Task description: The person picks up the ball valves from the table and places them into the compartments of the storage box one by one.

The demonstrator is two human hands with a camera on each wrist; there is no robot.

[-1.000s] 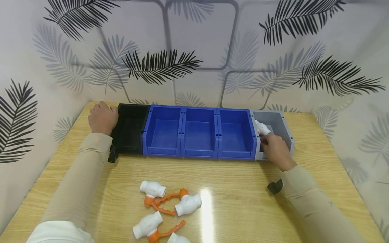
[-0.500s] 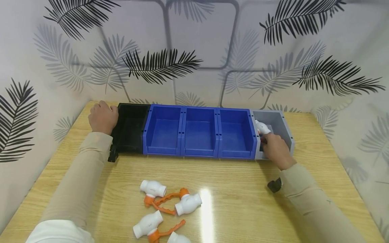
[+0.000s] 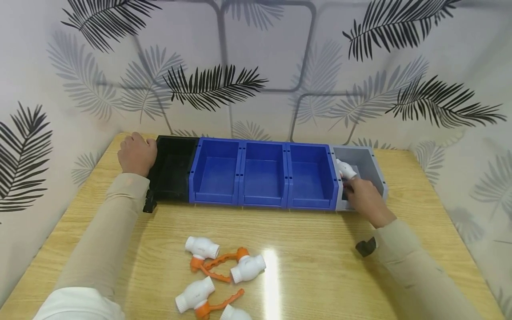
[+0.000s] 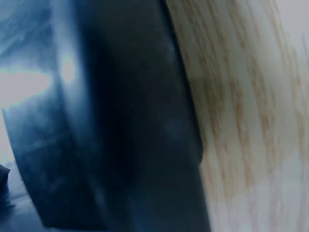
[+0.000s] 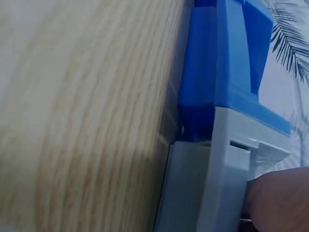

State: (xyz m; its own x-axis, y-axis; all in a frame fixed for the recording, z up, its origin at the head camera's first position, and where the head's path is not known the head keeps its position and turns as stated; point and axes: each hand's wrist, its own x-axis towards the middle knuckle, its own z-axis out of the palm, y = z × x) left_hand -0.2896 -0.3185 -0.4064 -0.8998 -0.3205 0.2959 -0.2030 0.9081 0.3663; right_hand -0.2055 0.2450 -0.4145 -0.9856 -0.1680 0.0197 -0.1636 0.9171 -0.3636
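Note:
Inside the grey bin (image 3: 379, 180) at the right end of the row, my right hand (image 3: 365, 199) reaches over the low front with curled fingers. It holds a white ball valve (image 3: 346, 170) by its lower end, where the fingertips are largely hidden. A little orange shows under the valve's white body. In the right wrist view, part of the right hand (image 5: 282, 200) shows behind the grey bin's front wall (image 5: 224, 183). My left hand (image 3: 137, 154) rests as a fist against the left side of the black bin (image 3: 172, 178); the left wrist view shows the black bin's wall (image 4: 149, 121) close up.
Three blue bins, such as the middle blue bin (image 3: 262, 178), stand between the black and grey ones. Several white ball valves with orange handles, including one valve (image 3: 248, 269), lie on the wooden table (image 3: 312, 249) in front. A patterned wall covering (image 3: 264, 111) rises behind.
My right hand and forearm have shifted very slightly right and down, staying at the grey bin. The left hand keeps its place; the view has drifted a little.

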